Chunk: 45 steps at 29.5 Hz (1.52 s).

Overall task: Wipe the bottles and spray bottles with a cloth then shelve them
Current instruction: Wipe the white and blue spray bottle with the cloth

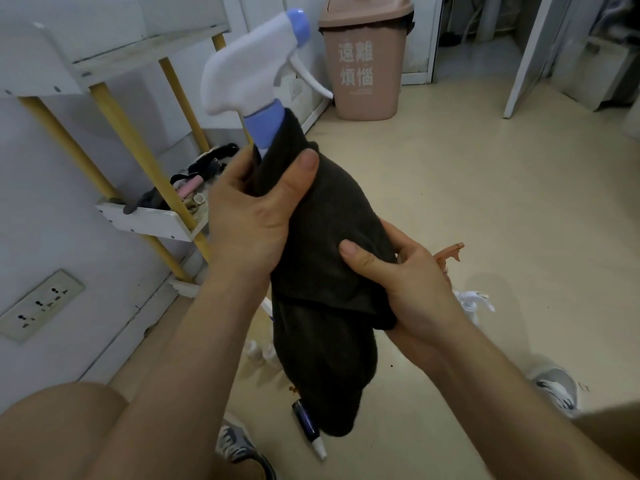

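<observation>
A spray bottle [256, 64] with a white trigger head and a blue collar is held up in the middle of the view, its body wrapped in a dark cloth [325, 237]. My left hand [252, 209] grips the cloth-covered upper body just below the collar. Around the lower part of the wrapped bottle curls my right hand [405, 282], thumb on the cloth. The cloth's loose end hangs down below both hands. The bottle's body is hidden by the cloth.
A white shelf rack [152, 223] with yellow posts stands against the left wall, small items on its lower tier. A pink bin [367, 64] stands behind. On the floor lie a dark bottle [306, 424], small pale bottles [263, 355], a white sprayer [472, 303] and an orange sprayer [450, 254].
</observation>
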Each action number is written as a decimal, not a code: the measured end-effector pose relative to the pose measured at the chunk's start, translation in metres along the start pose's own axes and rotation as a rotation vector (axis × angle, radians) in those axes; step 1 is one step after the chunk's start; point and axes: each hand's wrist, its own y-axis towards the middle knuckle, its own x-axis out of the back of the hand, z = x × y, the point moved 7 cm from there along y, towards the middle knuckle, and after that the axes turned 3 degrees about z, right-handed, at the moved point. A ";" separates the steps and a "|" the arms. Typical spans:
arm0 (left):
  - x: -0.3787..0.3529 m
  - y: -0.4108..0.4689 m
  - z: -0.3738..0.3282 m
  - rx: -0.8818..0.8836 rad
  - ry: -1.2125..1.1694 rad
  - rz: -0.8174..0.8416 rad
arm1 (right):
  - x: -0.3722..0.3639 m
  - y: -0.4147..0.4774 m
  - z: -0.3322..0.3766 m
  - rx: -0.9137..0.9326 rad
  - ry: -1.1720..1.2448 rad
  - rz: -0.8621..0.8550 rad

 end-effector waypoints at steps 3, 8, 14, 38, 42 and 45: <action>-0.001 0.001 0.008 0.073 0.008 0.064 | 0.005 -0.003 0.003 -0.006 -0.049 -0.045; -0.007 -0.004 0.042 0.249 -0.176 0.134 | 0.016 -0.005 0.004 0.048 -0.037 -0.187; -0.011 -0.013 0.061 0.397 -0.182 0.396 | 0.033 -0.003 -0.008 -0.051 -0.043 -0.251; -0.056 -0.032 0.079 0.467 -0.259 0.303 | 0.022 -0.008 0.019 0.576 -0.629 -0.476; -0.057 -0.050 0.097 0.684 -0.409 0.366 | 0.041 0.003 0.021 0.648 -0.668 -0.468; -0.050 -0.049 0.091 0.698 -0.377 0.440 | 0.048 0.007 0.025 0.594 -0.590 -0.399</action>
